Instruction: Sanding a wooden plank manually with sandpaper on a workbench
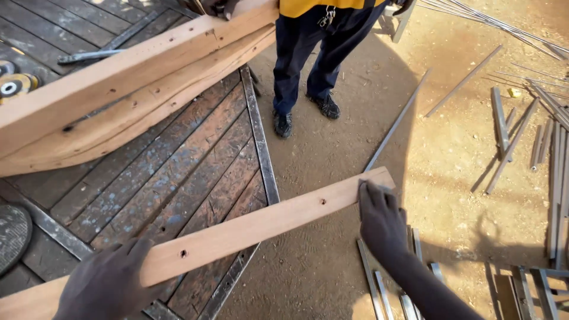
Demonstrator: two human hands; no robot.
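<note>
We have both hands on a long, flat plank of pale reddish wood with small drilled holes (237, 228). Our left hand (106, 284) is closed around its near end at the bottom of the view, fingers wrapped over the top edge, which bears most of the weight. Our right hand (382, 222) clasps the far end, fingers curled over the end corner, so the two grips hold the plank level and steady across our front. It hangs in the air, slanting from lower left to upper right, partly above the platform and partly above the ground.

Beneath it lies a worn platform of dark wooden boards framed in rusty steel strips (178, 160). Across the platform's upper part runs a heavier assembly of thick, pale curved timbers (118, 95), tilted upward to the right, where another person's hand seems to support it at the top edge. That person, in dark blue trousers and black shoes (308, 65), stands on the sandy ground (355, 136). Grey metal bars and angle sections (533, 130) lie scattered to the right, and round grinding discs (15, 86) rest on the left.
</note>
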